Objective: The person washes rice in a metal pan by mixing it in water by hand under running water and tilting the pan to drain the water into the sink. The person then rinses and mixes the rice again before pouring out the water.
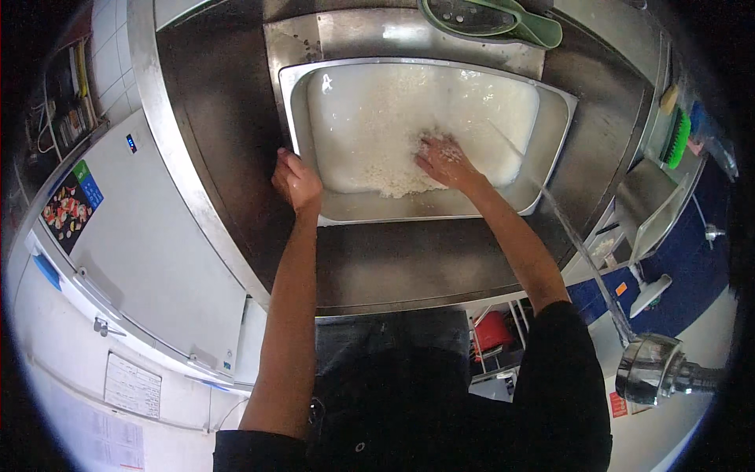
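A deep rectangular stainless-steel pan [433, 217] sits in the metal sink, tilted slightly in my view. White rice grains [401, 183] lie in cloudy water [365, 112] inside it, heaped towards the near side. My left hand [298, 182] is closed around the pan's left rim. Towards the pan's middle, my right hand [442, 158] reaches into the wet rice. Grains cling to its back, and its fingertips are hidden in rice and water. A water stream [572, 227] runs from the chrome faucet head [649, 369] into the pan's right side.
A green plastic scoop [534, 28] rests beyond the pan's far rim. The sink's metal edge [177, 153] curves along the left, beside a white appliance top [153, 206]. A green-bristled brush [678, 138] and a metal container [646, 189] stand at the right.
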A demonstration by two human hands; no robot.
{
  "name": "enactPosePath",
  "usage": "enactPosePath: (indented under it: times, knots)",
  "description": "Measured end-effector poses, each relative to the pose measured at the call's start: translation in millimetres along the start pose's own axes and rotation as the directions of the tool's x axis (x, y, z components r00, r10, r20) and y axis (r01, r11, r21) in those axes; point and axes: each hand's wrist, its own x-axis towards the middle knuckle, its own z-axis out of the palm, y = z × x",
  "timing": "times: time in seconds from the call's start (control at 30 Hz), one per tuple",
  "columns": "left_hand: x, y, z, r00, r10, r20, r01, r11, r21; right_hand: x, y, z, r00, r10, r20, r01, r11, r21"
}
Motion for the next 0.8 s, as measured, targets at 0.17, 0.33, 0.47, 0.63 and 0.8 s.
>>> enactPosePath:
  times: [0.17, 0.33, 0.47, 0.63, 0.8]
  knots:
    - [-1, 0, 1, 0.996, 0.068, -0.050, -0.067, 0.998, 0.013, -35, 0, -81, 0.988, 0.148, 0.051, -0.157, 0.914, 0.375]
    - [0, 0, 2, 0.996, 0.051, -0.077, -0.051, 0.999, 0.001, 22, 28, -126, 0.927, 0.331, 0.177, -0.338, 0.529, 0.779]
    - [1, 1, 0, 0.990, 0.098, -0.101, -0.096, 0.995, 0.027, 73, 36, -129, 0.961, 0.276, 0.026, -0.275, 0.936, 0.219]
    - [-1, 1, 0, 0.986, 0.151, -0.072, -0.152, 0.988, -0.010, 92, 23, -145, 0.956, 0.197, 0.219, -0.199, 0.980, -0.015]
    - [-1, -3, 1, 1.000, 0.012, -0.025, -0.010, 0.997, 0.076, 55, -1, -178, 0.955, -0.064, 0.289, 0.035, 0.994, 0.105]
